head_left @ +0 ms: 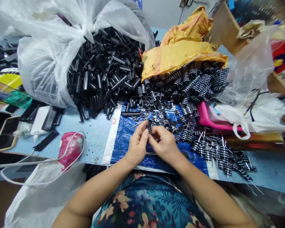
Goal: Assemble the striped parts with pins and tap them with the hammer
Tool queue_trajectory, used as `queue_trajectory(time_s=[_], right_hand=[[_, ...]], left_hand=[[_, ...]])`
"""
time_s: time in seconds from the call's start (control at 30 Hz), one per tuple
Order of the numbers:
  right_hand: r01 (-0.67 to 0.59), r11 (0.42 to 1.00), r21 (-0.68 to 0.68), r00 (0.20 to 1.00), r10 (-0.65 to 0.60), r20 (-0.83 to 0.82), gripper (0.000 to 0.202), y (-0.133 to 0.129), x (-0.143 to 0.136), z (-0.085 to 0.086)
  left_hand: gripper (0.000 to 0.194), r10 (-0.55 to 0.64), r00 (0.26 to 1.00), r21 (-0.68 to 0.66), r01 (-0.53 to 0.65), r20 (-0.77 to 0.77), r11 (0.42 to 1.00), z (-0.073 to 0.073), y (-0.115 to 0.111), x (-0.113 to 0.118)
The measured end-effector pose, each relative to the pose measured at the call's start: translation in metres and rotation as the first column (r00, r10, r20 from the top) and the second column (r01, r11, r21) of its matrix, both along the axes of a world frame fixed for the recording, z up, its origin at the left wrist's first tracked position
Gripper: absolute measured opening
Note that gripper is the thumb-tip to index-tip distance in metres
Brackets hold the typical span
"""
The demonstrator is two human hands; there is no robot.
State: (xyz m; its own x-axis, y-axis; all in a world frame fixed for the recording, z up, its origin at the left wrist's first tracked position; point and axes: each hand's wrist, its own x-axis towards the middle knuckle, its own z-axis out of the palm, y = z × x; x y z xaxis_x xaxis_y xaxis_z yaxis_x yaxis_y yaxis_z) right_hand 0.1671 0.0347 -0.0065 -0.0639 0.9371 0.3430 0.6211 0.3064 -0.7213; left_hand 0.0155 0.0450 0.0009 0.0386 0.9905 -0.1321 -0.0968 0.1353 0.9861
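Observation:
My left hand [138, 142] and my right hand [163, 142] meet over a blue plastic sheet [123, 148]. Between their fingertips is a small black part [148, 127], mostly covered by the fingers, perhaps a black disc. Both hands are closed in a pinch on it. Just beyond them lie many small black discs [157, 114] with centre holes. A thin metal pin [138, 123] sticks out beside my left fingers. Black-and-white ribbed rollers [187, 106] are heaped to the right of the discs, and more rollers with metal pins [224, 155] lie past my right forearm.
A white plastic bag [47, 69] spills black plastic tubes [104, 76] at back left. The yellow sack [171, 60] holds more rollers. A pink tray [205, 117] stands right. At left are a phone [6, 134], a white charger [41, 120], a cable and a pink bundle [70, 147].

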Motion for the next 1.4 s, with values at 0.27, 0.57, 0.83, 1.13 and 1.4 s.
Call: queue_trajectory(time_s=[0.27, 0.57, 0.83, 1.13, 1.4], right_hand=[[-0.159, 0.983, 0.092, 0.979, 0.144, 0.143, 0.019, -0.005, 0.013, 0.005], [0.060, 0.994, 0.091, 0.782, -0.104, 0.614, 0.025, 0.062, 0.071, -0.003], [0.213, 0.943, -0.258, 0.559, 0.099, 0.824, 0.029, 0.089, 0.043, 0.008], [0.137, 0.962, -0.234, 0.540, 0.126, 0.832, 0.028, 0.091, 0.039, 0.007], [-0.067, 0.969, -0.240, 0.788, 0.198, 0.583, 0.026, 0.070, 0.061, -0.004]], left_hand=[[0.035, 0.083, 0.963, -0.302, -0.002, 0.257, 0.953, 0.003, -0.016, -0.048], [0.041, -0.033, 0.967, -0.369, 0.128, 0.253, 0.920, 0.012, -0.024, -0.059], [0.045, -0.058, 0.970, -0.432, 0.158, 0.234, 0.888, 0.006, -0.019, -0.056], [0.046, -0.055, 0.972, -0.457, 0.158, 0.230, 0.875, -0.002, -0.016, -0.057], [0.047, -0.043, 0.969, -0.461, 0.155, 0.244, 0.874, -0.009, -0.017, -0.060]])
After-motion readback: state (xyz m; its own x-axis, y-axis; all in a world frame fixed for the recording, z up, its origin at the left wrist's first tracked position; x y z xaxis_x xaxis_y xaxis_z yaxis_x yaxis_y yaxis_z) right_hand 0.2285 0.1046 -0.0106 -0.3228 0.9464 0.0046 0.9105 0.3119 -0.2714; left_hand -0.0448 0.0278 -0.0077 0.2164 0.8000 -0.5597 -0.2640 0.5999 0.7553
